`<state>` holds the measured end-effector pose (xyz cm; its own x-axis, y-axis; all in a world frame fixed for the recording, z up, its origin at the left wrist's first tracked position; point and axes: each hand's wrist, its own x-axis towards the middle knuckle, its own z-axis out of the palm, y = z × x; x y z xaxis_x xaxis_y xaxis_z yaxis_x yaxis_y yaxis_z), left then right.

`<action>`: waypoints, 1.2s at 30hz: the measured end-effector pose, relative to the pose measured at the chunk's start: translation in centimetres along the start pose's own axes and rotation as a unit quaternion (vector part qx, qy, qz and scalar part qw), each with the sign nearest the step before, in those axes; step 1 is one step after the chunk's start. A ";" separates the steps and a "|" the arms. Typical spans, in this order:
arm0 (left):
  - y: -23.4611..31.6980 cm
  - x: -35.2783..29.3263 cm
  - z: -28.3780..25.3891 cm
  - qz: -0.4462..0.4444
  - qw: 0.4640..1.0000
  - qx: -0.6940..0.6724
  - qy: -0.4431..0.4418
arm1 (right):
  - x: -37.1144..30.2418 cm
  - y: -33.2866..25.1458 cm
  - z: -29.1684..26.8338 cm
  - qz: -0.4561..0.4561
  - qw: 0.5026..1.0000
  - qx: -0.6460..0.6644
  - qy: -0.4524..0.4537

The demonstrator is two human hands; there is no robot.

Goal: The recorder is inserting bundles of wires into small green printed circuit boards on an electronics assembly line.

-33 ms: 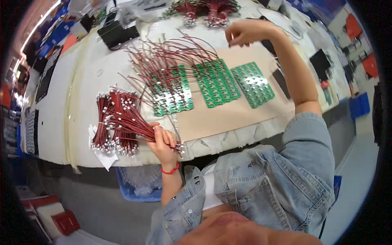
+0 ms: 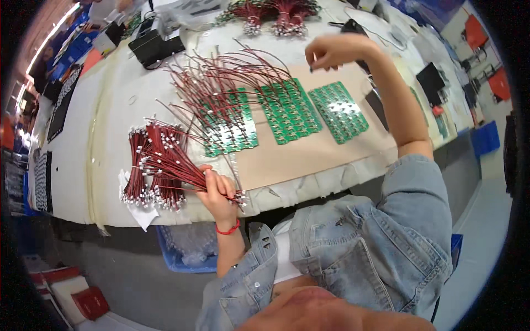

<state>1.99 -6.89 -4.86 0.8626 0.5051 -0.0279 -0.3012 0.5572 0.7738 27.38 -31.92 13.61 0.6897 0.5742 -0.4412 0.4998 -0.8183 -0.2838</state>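
Note:
My left hand (image 2: 217,190) is closed around a bundle of thin red-and-black cables (image 2: 175,164) with white end connectors, at the table's near edge. Tied bundles of the same cables (image 2: 137,165) lie just left of it. Raised beyond the boards, my right hand (image 2: 331,52) has its fingers pinched together; a tiny dark bit shows at the fingertips, too small to name. Below it lies a green circuit board panel (image 2: 338,113) without cables. The middle panel (image 2: 291,113) has several cables at its far end, and many cables stand across the left panel (image 2: 232,129).
Brown cardboard (image 2: 309,157) lies beneath the panels. A black device (image 2: 157,47) stands far left, and more cable bundles (image 2: 284,16) lie at the back. A dark flat object (image 2: 377,105) sits right of the panels. Below the table edge is a blue bin (image 2: 187,256) with clear plastic.
My right hand has come slightly lower, nearer the panels. My left hand keeps its hold on the cable bundle.

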 end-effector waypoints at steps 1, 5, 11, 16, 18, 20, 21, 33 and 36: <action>0.0 -0.1 0.0 0.006 1.000 -0.005 -0.018 | -1.2 0.2 1.8 -0.001 1.000 0.018 -0.013; 0.2 0.0 1.0 0.002 0.999 0.033 0.019 | -3.9 0.6 9.8 -0.041 0.993 0.049 -0.098; 1.6 0.0 0.4 0.008 0.966 0.260 0.002 | -6.2 -0.5 17.1 -0.089 0.991 0.095 -0.020; 0.9 -1.0 0.3 0.132 0.834 0.536 -0.001 | -8.6 0.9 18.7 -0.133 0.964 0.213 0.091; 0.7 -2.2 1.1 0.098 0.817 0.567 0.038 | -9.2 1.5 19.8 -0.131 0.954 0.244 0.116; 0.3 -2.3 1.2 0.166 0.700 0.694 0.032 | -9.5 1.7 21.1 -0.157 0.936 0.236 0.211; 0.2 -2.4 1.5 0.166 0.699 0.694 0.034 | -9.4 1.3 22.1 -0.157 0.926 0.228 0.256; 1.0 -3.2 3.0 0.066 0.692 0.718 0.030 | -10.2 1.7 22.5 -0.056 0.910 0.309 0.271; 1.3 -3.1 2.3 0.041 0.701 0.711 0.028 | -10.7 2.0 22.9 -0.069 0.901 0.316 0.290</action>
<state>-0.18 -9.22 -2.34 0.8363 0.5449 0.0605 0.3956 -0.6762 0.6215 9.01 -40.27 -1.69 0.8928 0.4387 0.1021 0.3303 -0.4834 -0.8107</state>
